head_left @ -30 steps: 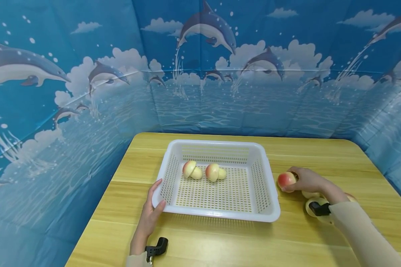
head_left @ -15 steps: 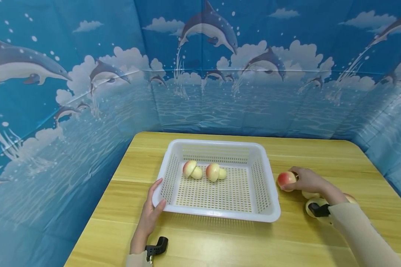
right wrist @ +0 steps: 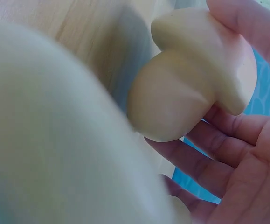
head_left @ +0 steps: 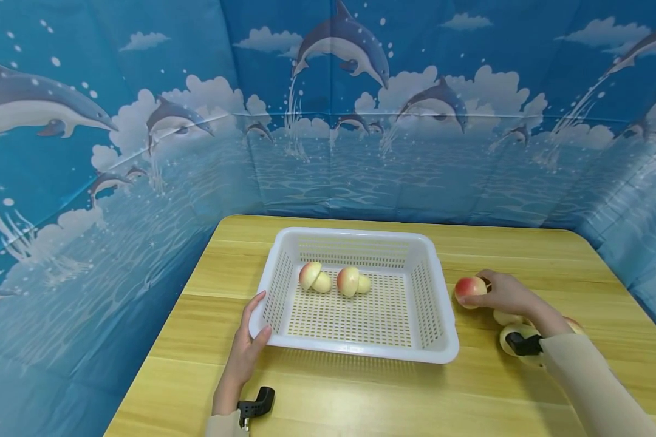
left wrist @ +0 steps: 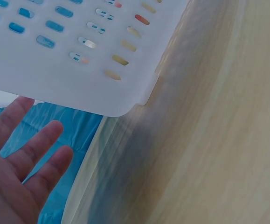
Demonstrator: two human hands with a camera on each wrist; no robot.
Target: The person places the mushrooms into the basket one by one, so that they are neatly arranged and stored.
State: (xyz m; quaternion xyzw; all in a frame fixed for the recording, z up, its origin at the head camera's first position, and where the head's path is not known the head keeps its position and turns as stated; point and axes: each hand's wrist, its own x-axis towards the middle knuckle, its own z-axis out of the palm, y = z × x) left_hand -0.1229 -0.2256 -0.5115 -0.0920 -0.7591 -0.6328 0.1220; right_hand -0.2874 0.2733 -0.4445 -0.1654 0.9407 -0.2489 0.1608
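In the head view, my left hand (head_left: 244, 352) holds the near left corner of a white plastic basket (head_left: 355, 348), thumb and index finger at its rim. The left wrist view shows the other fingers (left wrist: 46, 175) extended beside the basket's wall (left wrist: 74, 95). My right hand (head_left: 504, 295) holds a toy mushroom (head_left: 470, 291) with a red and yellow cap, just right of the basket. Thumb and fingers grip its cap in the right wrist view, its pale stem (right wrist: 167, 98) facing the camera. Two similar mushrooms, a left one (head_left: 314, 278) and a right one (head_left: 352, 283), lie inside the basket.
More pale mushrooms (head_left: 509, 338) lie on the wooden table (head_left: 350, 400) under my right wrist, partly hidden by it. One large blurred pale mushroom (right wrist: 55, 135) fills the left of the right wrist view. A blue dolphin-print curtain (head_left: 328, 176) surrounds the table's back and sides.
My right hand has risen slightly with the mushroom, and the cap has tilted a little. My left hand and the basket have stayed in place.
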